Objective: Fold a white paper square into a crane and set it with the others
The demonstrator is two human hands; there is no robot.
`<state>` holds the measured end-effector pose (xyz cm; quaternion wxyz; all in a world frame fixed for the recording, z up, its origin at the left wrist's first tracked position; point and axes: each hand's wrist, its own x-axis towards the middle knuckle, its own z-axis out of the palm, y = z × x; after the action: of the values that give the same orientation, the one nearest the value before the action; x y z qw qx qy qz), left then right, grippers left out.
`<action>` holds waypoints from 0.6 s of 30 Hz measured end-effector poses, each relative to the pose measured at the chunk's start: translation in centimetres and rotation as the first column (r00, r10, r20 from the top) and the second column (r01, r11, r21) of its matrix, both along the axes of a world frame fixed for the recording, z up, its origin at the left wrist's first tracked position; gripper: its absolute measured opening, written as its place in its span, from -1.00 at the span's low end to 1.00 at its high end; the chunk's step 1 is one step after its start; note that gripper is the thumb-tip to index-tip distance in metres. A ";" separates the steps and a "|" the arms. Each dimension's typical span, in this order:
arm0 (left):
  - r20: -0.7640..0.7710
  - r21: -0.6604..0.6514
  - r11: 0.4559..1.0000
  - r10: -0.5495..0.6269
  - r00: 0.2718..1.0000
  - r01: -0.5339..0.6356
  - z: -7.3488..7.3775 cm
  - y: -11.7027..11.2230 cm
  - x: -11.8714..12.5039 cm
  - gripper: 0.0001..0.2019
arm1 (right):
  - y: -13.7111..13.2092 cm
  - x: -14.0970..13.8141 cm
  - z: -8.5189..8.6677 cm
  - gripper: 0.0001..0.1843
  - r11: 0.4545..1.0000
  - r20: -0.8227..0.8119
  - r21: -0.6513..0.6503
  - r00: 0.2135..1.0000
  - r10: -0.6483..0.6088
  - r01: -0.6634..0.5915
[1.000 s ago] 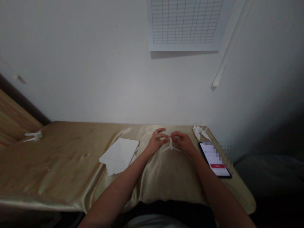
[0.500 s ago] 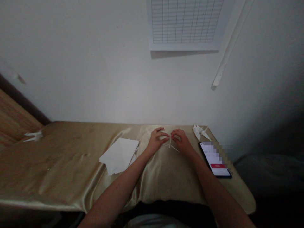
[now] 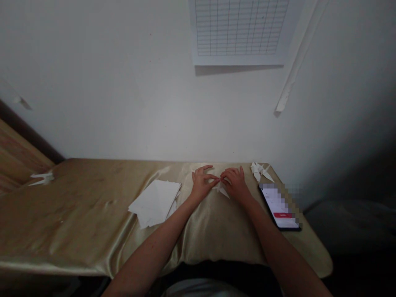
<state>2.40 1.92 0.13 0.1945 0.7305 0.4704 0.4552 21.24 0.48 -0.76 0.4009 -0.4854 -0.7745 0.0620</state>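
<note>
Between my two hands is a small piece of folded white paper, pointed at its lower end. My left hand pinches its upper part between thumb and forefinger, the other fingers raised. From the other side my right hand pinches the same spot, the fingertips of both hands meeting. The hands hide much of the paper's upper part. Left of my left forearm lies a loose stack of white paper sheets.
Folded white paper figures sit at the table's back right corner, above a lit phone. Another white folded piece lies far left. A shiny gold cloth covers the table. A printed grid sheet hangs on the wall.
My right hand has shifted slightly left and turned, its fingers now closer to my left hand's. The folded paper's lower point looks wider and has moved a little left.
</note>
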 end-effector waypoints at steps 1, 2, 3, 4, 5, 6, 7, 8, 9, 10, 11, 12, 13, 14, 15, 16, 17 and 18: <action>0.020 0.001 1.000 0.001 1.000 -0.001 -0.1 0.1 -0.1 -0.93 | 0.0 0.0 -0.1 -0.89 1.000 -0.045 -0.015 0.999 -0.002 0.001; 0.044 0.002 1.000 0.000 0.999 0.000 -0.1 0.1 -0.1 -0.93 | 0.1 -0.1 -0.3 -0.86 0.999 -0.108 -0.037 0.994 -0.007 0.003; 0.070 0.003 1.000 -0.003 0.998 0.003 -0.2 0.2 -0.2 -0.94 | 0.2 -0.1 -0.4 -0.80 0.998 -0.178 -0.061 0.984 -0.014 0.004; 0.097 0.001 1.000 -0.009 0.995 0.009 -0.2 0.2 -0.3 -0.95 | 0.3 -0.1 -0.6 -0.74 0.996 -0.233 -0.092 0.972 -0.011 -0.011; 0.123 -0.005 1.000 -0.017 0.992 0.017 -0.3 0.2 -0.3 -0.96 | 0.3 -0.1 -0.7 -0.71 0.992 -0.279 -0.122 0.960 -0.007 -0.028; 0.145 -0.015 1.000 -0.025 0.989 0.027 -0.3 0.3 -0.4 -0.97 | 0.4 0.0 -0.7 -0.70 0.988 -0.315 -0.150 0.949 -0.005 -0.045; 0.164 -0.026 0.999 -0.031 0.986 0.036 -0.4 0.3 -0.4 -0.98 | 0.5 0.0 -0.8 -0.72 0.983 -0.343 -0.175 0.939 -0.003 -0.061; 0.181 -0.036 0.998 -0.034 0.983 0.041 -0.4 0.3 -0.4 -0.98 | 0.6 0.0 -0.7 -0.74 0.978 -0.368 -0.195 0.930 -0.003 -0.074; 0.193 -0.045 0.998 -0.038 0.980 0.048 -0.4 0.4 -0.4 -0.97 | 0.6 0.0 -0.6 -0.76 0.974 -0.392 -0.209 0.920 -0.003 -0.086; 0.203 -0.049 0.997 -0.043 0.978 0.054 -0.5 0.4 -0.4 -0.96 | 0.6 -0.1 -0.5 -0.77 0.971 -0.418 -0.218 0.908 -0.003 -0.097; 0.208 -0.050 0.997 -0.049 0.977 0.061 -0.5 0.4 -0.3 -0.96 | 0.6 -0.1 -0.4 -0.77 0.969 -0.445 -0.224 0.895 -0.005 -0.106; 0.210 -0.047 0.997 -0.054 0.976 0.065 -0.6 0.4 -0.3 -0.96 | 0.6 -0.2 -0.3 -0.76 0.967 -0.471 -0.229 0.882 -0.010 -0.111; 0.209 -0.041 0.997 -0.055 0.976 0.065 -0.6 0.4 -0.2 -0.96 | 0.6 -0.2 -0.3 -0.75 0.966 -0.493 -0.235 0.870 -0.020 -0.111; 0.203 -0.033 0.998 -0.053 0.978 0.061 -0.6 0.4 -0.2 -0.96 | 0.6 -0.3 -0.2 -0.74 0.965 -0.512 -0.240 0.858 -0.037 -0.102; 0.195 -0.024 0.998 -0.048 0.980 0.054 -0.6 0.4 -0.1 -0.96 | 0.6 -0.3 -0.2 -0.72 0.965 -0.528 -0.244 0.848 -0.054 -0.090; 0.184 -0.015 0.999 -0.038 0.982 0.042 -0.6 0.4 -0.1 -0.97 | 0.6 -0.4 -0.3 -0.70 0.966 -0.540 -0.246 0.839 -0.070 -0.078; 0.173 -0.004 1.000 -0.027 0.985 0.028 -0.6 0.3 0.0 -0.97 | 0.6 -0.4 -0.4 -0.69 0.967 -0.551 -0.244 0.831 -0.080 -0.069; 0.161 0.006 1.000 -0.016 0.987 0.015 -0.5 0.3 0.0 -0.98 | 0.7 -0.4 -0.5 -0.67 0.969 -0.559 -0.238 0.825 -0.082 -0.064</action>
<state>2.44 2.19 -0.38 0.2337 0.6955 0.4463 0.5123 20.84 1.17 -1.24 0.5488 -0.4948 -0.6052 0.2962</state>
